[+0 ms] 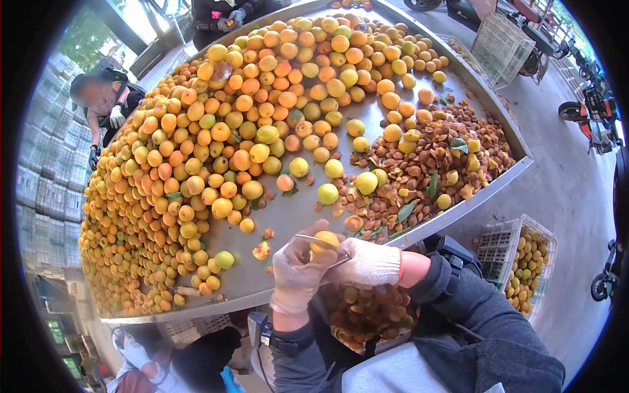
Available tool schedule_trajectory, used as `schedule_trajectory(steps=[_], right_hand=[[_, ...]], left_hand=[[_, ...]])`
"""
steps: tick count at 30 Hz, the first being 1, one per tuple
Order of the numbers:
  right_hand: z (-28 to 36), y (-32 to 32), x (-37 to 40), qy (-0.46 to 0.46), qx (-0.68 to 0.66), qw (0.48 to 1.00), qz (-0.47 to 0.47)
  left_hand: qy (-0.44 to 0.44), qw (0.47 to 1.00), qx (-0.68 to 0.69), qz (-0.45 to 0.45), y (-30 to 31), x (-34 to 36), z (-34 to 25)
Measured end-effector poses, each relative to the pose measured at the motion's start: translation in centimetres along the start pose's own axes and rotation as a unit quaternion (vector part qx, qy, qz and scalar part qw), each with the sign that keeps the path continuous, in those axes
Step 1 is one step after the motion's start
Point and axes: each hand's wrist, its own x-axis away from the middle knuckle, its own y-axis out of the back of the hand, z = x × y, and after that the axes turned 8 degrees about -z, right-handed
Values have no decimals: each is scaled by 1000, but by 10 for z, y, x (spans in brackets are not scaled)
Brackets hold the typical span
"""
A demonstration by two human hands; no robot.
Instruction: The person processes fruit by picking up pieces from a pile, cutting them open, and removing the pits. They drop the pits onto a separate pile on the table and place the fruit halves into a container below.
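Note:
My left hand (298,272), in a thin pale glove, is closed around a yellow-orange apricot (324,242) above the near edge of the metal table. Close against it, my right hand (368,262) wears a white knit glove and grips a thin metal tool (341,260). Part of that tool shows by the fruit; its exact kind is hidden by my fingers. Below my hands sits a container of apricot halves (370,311), partly covered by my arms. Beyond them lie a green-yellow apricot (327,193) and a torn piece of apricot (261,251).
A large heap of apricots (216,150) covers much of the metal table (252,288). Brown pits (419,170) with leaves are piled at its right corner. A white crate of fruit (517,255) stands on the floor at right. Other people work at the left, far and near-left sides.

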Motion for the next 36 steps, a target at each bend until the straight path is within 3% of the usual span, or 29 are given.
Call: schedule_trajectory(steps=[1, 3, 4, 6, 7, 8, 9, 10, 11, 12, 14, 15, 17, 21, 23, 24, 26, 28, 29, 34, 36], right_hand=[[-8, 2, -6, 2, 1, 1000, -1], [-37, 7, -20, 227, 27, 973, -31], [-27, 16, -11, 242, 40, 969, -40], [2, 31, 15, 33, -54, 993, -100], [-9, 28, 7, 126, -137, 970, -159], [-11, 24, 2, 124, -138, 970, -160], [-10, 17, -5, 176, -89, 954, -224], [-11, 13, -9, 226, -40, 930, -286], [-14, 14, -11, 249, 69, 917, -305], [-15, 16, -10, 247, 68, 916, -308], [-14, 18, -8, 209, -42, 953, -215], [-12, 20, -5, 193, -86, 958, -195], [-9, 23, -2, 163, -101, 962, -192], [2, 27, 5, 111, -144, 966, -181], [-3, 31, 1, 110, -193, 963, -151], [-5, 33, 0, 108, -241, 957, -119], [-7, 39, -5, 131, -329, 919, -175], [2, 43, -11, 160, -455, 825, -295], [-9, 48, -20, 229, -460, 805, -296], [6, 32, -17, 275, -508, 731, -363], [6, 32, -19, 335, -521, 687, -380]], left_hand=[[11, 1000, 4, 7, 2, -1, -4], [-24, 998, 40, -40, 15, -12, 4], [-57, 992, 76, -88, 21, -16, 7], [-46, 989, 95, -108, 22, -18, 6], [-69, 992, -21, -100, 15, -17, 9], [-88, 983, -137, -89, 7, -16, 12], [-85, 983, -137, -85, 1, -15, 15], [-141, 972, -182, -56, -5, -14, 19], [-197, 954, -225, -26, -9, -13, 22], [-195, 954, -225, -22, -11, -11, 22], [-88, 987, -129, -44, -12, -4, 20], [-88, 987, -129, -44, -15, -4, 15], [34, 997, -32, -57, -19, -2, 6], [59, 995, 70, -35, -4, -10, 16], [104, 948, 301, 28, 9, -15, 20], [103, 948, 300, 28, 8, -16, 20], [81, 945, 315, 17, 2, -17, 20], [102, 937, 333, 10, -1, -21, 26], [122, 929, 348, 6, -3, -23, 29], [143, 955, 259, -17, -16, -23, 36], [155, 954, 256, -22, -21, -23, 36]])
